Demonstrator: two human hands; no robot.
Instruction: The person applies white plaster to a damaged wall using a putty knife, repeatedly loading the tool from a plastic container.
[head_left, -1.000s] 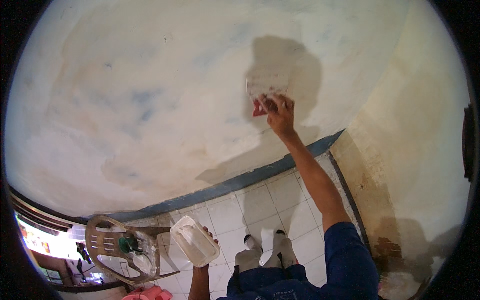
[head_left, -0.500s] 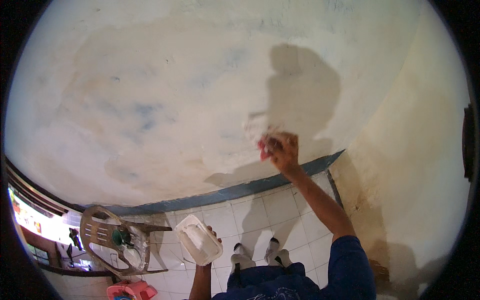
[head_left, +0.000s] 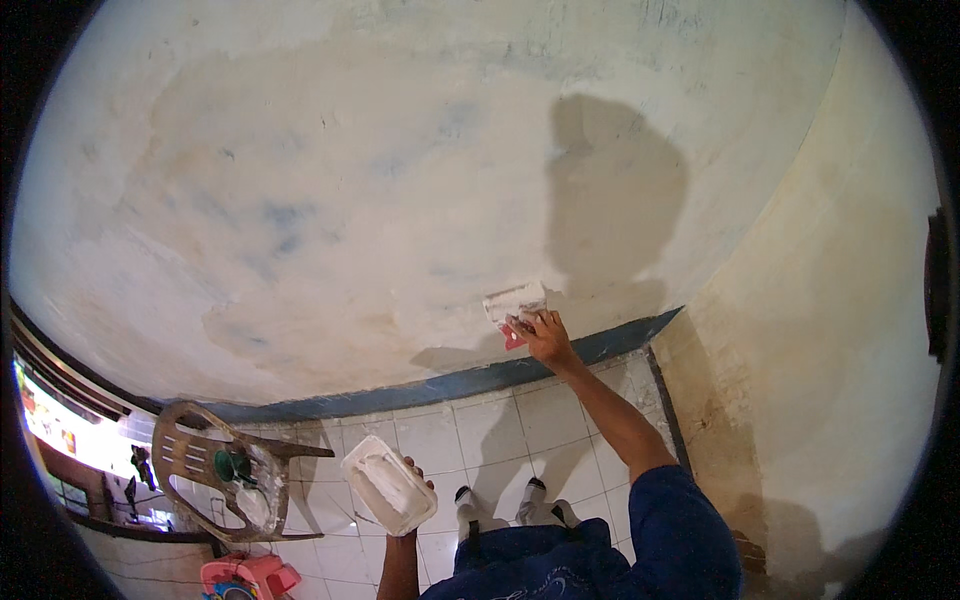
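Note:
My right hand is closed around the red handle of a broad putty knife, whose wide blade is smeared with white paste. The blade is at the lower part of the wall, a patchy off-white surface with bluish spots. Lower and to the left, my left hand grips a white rectangular tray from its right side and underneath. White putty lies inside the tray, with a trough through its middle. Most of my left fingers are hidden behind the tray.
A worn brown plastic chair stands at the left, with a green container on it. Near it on the tiled floor is a pink plastic object. A blue-grey band edges the wall's base; another wall rises at right.
My right hand and the putty knife have moved down the wall and slightly left, and the blade shows more plainly. My left hand still holds the tray in about the same place.

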